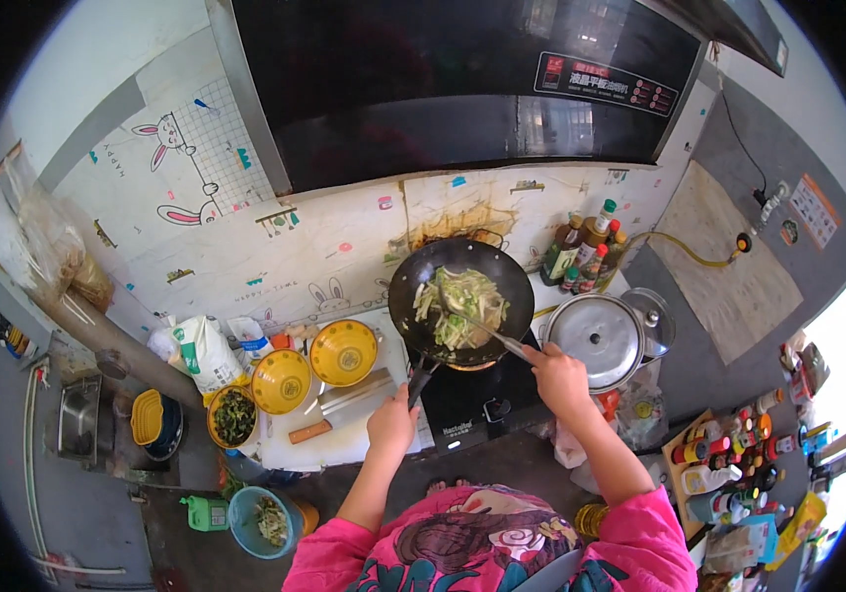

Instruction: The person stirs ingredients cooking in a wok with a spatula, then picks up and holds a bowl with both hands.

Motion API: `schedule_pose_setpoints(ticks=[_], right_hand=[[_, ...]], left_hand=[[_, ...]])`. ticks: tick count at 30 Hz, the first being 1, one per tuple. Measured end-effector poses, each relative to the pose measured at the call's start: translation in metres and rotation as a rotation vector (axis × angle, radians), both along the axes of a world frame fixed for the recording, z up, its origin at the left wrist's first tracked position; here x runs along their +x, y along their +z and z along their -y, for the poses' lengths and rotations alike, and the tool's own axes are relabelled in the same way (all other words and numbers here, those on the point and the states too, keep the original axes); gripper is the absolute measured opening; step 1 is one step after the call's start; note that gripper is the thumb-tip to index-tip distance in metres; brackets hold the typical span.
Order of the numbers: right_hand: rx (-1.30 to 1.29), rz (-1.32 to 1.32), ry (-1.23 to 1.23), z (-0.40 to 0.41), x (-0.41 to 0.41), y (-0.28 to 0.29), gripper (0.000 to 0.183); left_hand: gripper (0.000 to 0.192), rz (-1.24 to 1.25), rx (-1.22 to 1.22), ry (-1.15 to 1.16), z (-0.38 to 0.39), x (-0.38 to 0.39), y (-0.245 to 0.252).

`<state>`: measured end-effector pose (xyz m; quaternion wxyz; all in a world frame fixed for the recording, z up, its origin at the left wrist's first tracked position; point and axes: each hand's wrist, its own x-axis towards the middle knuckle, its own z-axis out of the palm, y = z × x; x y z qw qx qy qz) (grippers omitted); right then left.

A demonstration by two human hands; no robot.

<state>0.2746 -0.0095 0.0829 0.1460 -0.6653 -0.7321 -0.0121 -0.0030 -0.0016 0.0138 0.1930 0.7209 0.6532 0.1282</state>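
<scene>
My left hand (392, 420) is closed around the black handle of a wok (399, 325), which is tilted over a lit gas burner on the black stove (460, 422). In my right hand (558, 374) is the handle of a metal spatula (493, 333), whose head lies among the food. Sliced pale and green vegetables (460, 303) fill the middle of the wok. To the left, a cleaver (353, 399) with a wooden handle rests on a white cutting board (290, 453).
Two yellow bowls (281, 381) and a bowl of dark greens (233, 416) stand left of the cleaver. A lidded metal pot (593, 340) is close on the right, with sauce bottles (564, 248) behind. A range hood (408, 96) hangs above; a blue basin (241, 522) sits low left.
</scene>
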Motion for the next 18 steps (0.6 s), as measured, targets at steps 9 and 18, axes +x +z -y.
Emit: schedule_pose_setpoints(ticks=[9, 18], right_hand=[[0.055, -0.118, -0.156, 0.019, 0.042, -0.001, 0.036], [0.124, -0.068, 0.097, 0.005, -0.02, -0.017, 0.035]], left_hand=[[0.049, -0.025, 0.045, -0.022, -0.002, -0.001, -0.008], [0.049, -0.03, 0.046, -0.018, 0.0, 0.002, -0.005]])
